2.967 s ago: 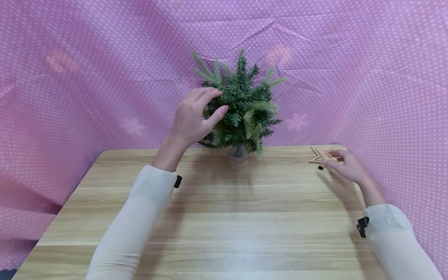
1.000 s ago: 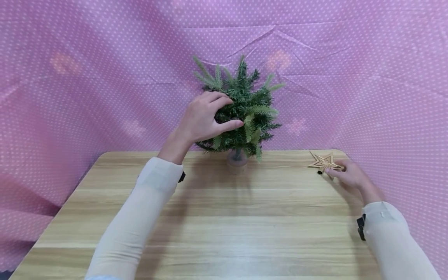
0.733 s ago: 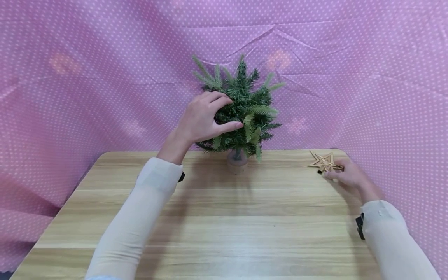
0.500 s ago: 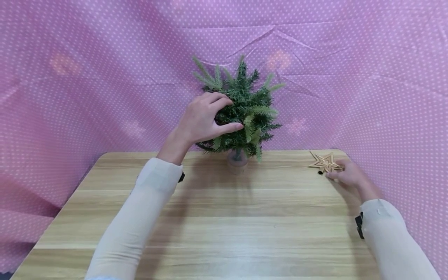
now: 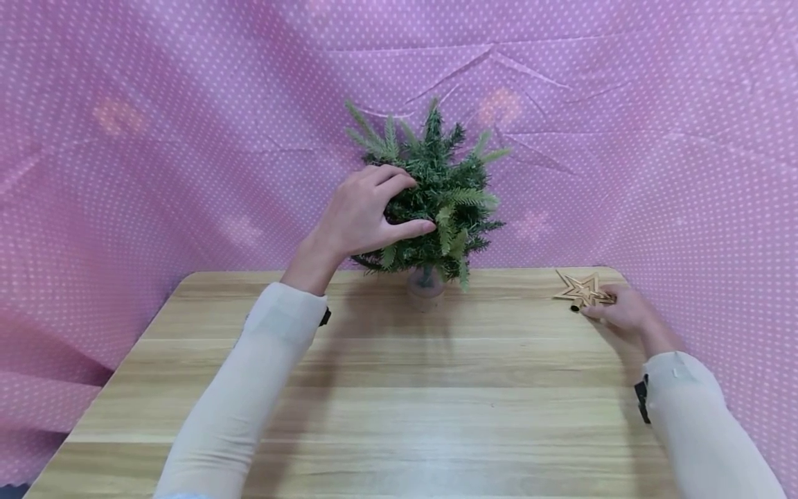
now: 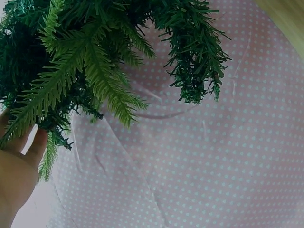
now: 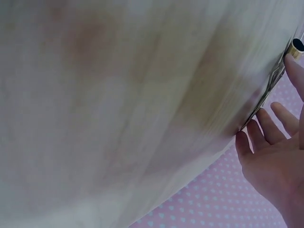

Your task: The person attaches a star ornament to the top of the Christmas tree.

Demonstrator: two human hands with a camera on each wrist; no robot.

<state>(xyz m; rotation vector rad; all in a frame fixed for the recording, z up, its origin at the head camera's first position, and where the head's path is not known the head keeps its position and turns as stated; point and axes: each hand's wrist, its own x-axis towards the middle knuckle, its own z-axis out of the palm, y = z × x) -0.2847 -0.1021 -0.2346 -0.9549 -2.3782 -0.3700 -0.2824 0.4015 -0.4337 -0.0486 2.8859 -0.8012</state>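
Note:
A small green artificial tree (image 5: pixel 436 159) stands in a pale pot (image 5: pixel 426 294) at the table's back edge. My left hand (image 5: pixel 355 215) touches its left side, thumb and fingers spread apart among the branches. Foliage partly hides those fingers in the left wrist view, where the hand (image 6: pixel 16 175) is at the lower left. At the table's back right corner, my right hand (image 5: pixel 623 308) holds a gold star (image 5: pixel 581 287) by its right side. In the right wrist view the thumb is beside the star's short tube (image 7: pixel 294 51), and fingertips of the hand (image 7: pixel 275 166) touch its edge.
The wooden table (image 5: pixel 399 402) extends from the tree toward me. Pink dotted cloth (image 5: pixel 249 125) hangs behind the table and along both sides, close behind the tree and beside my right hand.
Compared with the earliest frame, my left hand has moved right and into the foliage. The star lies flatter, and my right thumb has shifted slightly along it. Both hands barely moved in the latest frames.

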